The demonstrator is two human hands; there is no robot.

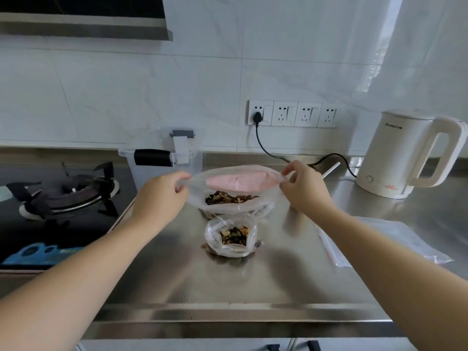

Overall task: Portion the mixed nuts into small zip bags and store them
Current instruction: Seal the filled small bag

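While only the head view is available, we record from it alone. We see the large bag (235, 191) standing on the steel counter (253, 282), its mouth stretched wide between two hands. Our left hand (162, 196) pinches the left edge of the rim between thumb and fingers; our right hand (301, 188) pinches the right edge likewise. Inside the large bag we note mixed nuts (230, 198), dark and tan pieces, lying at the bottom, with a pink panel on the far inner wall above them.

Just in front of it, nearer us, a small zip bag (231, 235) stands upright on the counter with its mouth open; it holds a modest portion of the same nuts. We cannot tell whether the two bags touch.

Right of the hands, a flat stack of clear bags (374, 241) lies on the counter, apparently empty, though glare makes this uncertain. Behind the left hand stands a clear plastic container (164, 168) with a black handle; contents not discernible. A white kettle (407, 153) sits at far right, a gas burner (68, 193) at left.
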